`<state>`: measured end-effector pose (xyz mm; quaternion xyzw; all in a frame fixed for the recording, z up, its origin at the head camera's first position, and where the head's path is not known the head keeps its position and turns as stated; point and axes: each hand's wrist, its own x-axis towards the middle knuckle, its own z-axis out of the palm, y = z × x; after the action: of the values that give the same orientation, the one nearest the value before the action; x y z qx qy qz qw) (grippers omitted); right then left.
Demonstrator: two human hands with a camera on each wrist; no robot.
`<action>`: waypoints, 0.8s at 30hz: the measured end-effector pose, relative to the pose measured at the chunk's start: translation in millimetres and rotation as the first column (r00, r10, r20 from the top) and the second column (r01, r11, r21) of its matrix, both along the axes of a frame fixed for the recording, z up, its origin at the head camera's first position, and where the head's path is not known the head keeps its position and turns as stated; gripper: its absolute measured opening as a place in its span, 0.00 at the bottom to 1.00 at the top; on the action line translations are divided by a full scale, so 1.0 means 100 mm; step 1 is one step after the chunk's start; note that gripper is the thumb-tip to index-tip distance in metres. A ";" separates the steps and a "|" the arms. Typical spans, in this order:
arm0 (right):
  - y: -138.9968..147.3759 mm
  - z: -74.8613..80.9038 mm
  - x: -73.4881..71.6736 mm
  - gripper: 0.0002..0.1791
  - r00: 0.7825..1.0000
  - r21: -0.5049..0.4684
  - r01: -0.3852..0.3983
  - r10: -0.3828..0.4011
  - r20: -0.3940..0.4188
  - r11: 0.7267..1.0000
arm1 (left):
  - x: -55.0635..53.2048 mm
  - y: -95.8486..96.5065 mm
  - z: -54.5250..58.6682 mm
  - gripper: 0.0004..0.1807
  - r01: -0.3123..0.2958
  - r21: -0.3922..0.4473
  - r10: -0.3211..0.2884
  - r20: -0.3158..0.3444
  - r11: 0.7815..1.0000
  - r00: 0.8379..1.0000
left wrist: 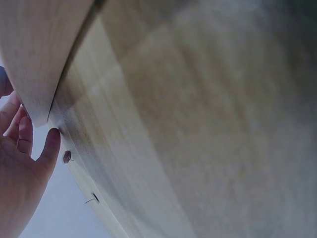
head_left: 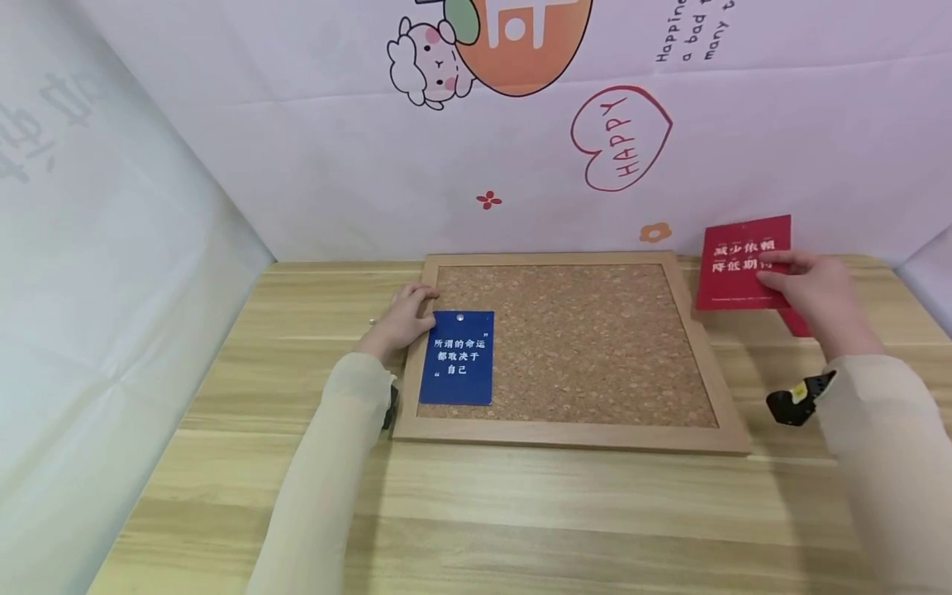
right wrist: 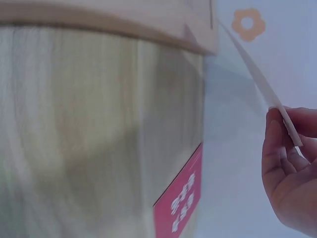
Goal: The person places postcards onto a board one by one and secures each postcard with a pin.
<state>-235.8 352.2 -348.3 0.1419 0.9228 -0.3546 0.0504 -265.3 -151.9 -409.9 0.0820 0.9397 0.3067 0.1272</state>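
Observation:
A cork board (head_left: 587,347) in a light wooden frame lies on the table. My left hand (head_left: 402,318) rests at the frame's left side; in the left wrist view the fingers of this hand (left wrist: 22,158) touch the frame's edge, with the thumb apart. A blue card (head_left: 457,364) with white writing is fixed to the board's left part by a pin (head_left: 459,317) at its top. My right hand (head_left: 814,293) pinches a red card (head_left: 744,285) by its right side, raised beyond the board's right edge. The right wrist view shows that card (right wrist: 257,77) nearly edge-on between thumb and fingers.
Another red card (right wrist: 181,201) lies on the table below my right hand. Two pushpins, one thumbtack (left wrist: 67,156) and a second thumbtack (left wrist: 95,197), sit on the table beside my left hand. A printed white cloth (head_left: 357,182) hangs behind the wood-grain table (head_left: 521,512).

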 end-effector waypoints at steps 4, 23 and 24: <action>-0.14 0.04 -0.03 0.40 0.999 -0.026 -0.041 0.041 -0.017 0.999 | 0.00 0.00 0.00 0.26 -0.003 0.002 0.003 0.002 1.000 1.000; -0.63 -0.02 -0.10 0.39 0.952 -0.098 -0.295 0.301 0.053 0.950 | -0.01 0.00 0.00 0.27 -0.006 -0.008 0.006 0.001 1.000 1.000; -0.67 -0.02 -0.09 0.38 0.946 -0.095 -0.313 0.319 0.059 0.945 | -0.01 0.00 0.00 0.27 -0.006 -0.008 0.006 0.001 1.000 1.000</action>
<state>-245.3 285.3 -350.1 0.0026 0.9153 -0.3752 0.1463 -266.0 -151.9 -409.9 0.0785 0.9411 0.3034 0.1269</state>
